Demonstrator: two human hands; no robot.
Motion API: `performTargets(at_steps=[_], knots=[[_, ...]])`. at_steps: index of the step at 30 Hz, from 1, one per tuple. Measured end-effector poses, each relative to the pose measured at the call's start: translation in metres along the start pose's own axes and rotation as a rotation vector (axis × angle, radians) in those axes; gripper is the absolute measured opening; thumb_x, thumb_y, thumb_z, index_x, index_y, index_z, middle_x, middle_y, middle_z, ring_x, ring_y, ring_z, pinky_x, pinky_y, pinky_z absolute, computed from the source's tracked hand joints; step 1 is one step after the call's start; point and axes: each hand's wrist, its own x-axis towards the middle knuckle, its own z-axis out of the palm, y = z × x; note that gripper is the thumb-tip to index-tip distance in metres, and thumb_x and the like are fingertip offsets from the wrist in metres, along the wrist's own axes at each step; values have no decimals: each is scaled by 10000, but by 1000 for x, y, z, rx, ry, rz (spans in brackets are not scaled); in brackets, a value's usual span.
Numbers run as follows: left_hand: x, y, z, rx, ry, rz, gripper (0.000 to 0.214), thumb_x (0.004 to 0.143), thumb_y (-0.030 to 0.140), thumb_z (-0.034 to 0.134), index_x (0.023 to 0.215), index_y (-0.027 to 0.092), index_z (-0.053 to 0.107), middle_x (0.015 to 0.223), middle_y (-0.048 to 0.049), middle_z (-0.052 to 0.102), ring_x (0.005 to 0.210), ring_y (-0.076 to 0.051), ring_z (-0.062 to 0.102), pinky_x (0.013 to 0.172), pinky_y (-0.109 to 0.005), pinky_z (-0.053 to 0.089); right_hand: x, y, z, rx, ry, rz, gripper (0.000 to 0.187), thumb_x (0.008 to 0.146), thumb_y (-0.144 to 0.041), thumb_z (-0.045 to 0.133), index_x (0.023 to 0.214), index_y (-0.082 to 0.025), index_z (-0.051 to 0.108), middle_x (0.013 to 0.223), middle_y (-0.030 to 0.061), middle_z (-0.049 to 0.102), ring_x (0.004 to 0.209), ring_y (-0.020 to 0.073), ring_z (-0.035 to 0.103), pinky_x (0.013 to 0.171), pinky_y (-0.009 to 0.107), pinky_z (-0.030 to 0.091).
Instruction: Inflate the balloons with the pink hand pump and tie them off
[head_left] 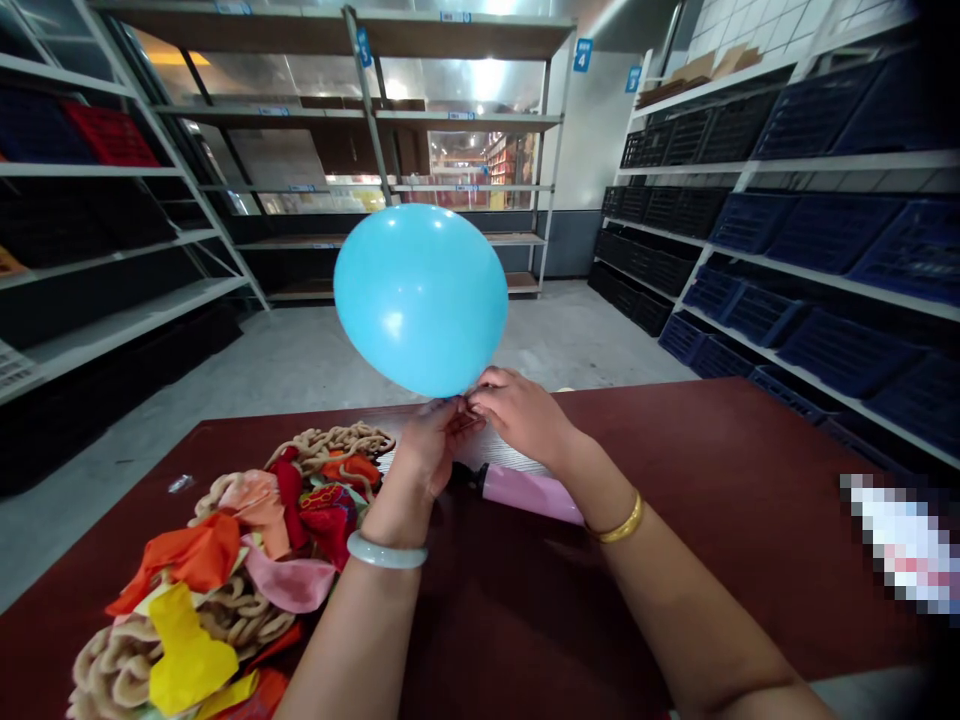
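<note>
An inflated light-blue balloon (420, 300) floats above the table, its lower end between my two hands. My left hand (433, 440), with a pale bangle on the wrist, is closed at the balloon's neck. Beside it my right hand (514, 408) pinches at the same spot; the neck itself is mostly hidden by fingers. Below the hands lies a pink balloon pump (529, 492) with a black end, partly covered by my right forearm. To the left is a pile of uninflated balloons, among them a yellow one (187, 650) and an orange one (187, 560).
Tan rope (120, 665) lies tangled among the limp balloons on the dark red table (712, 520). A small clear scrap (180, 484) is near the left edge. Metal shelves (465, 122) stand behind, and blue crates (840, 235) fill racks on the right. A blurred patch (904, 545) is at the right.
</note>
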Motion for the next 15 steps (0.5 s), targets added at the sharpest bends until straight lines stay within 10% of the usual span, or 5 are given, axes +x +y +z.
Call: performTargets(at_steps=[15], knots=[[20,-17,-13,440,124,184,183,745,282,547,600,196,477,526,37,411,456,-96,333,452,-213,235,0,16,-12,366,-2,162,144,898,-205,610,893,-219,754,923,18,752,822,163,655,713,267,424]])
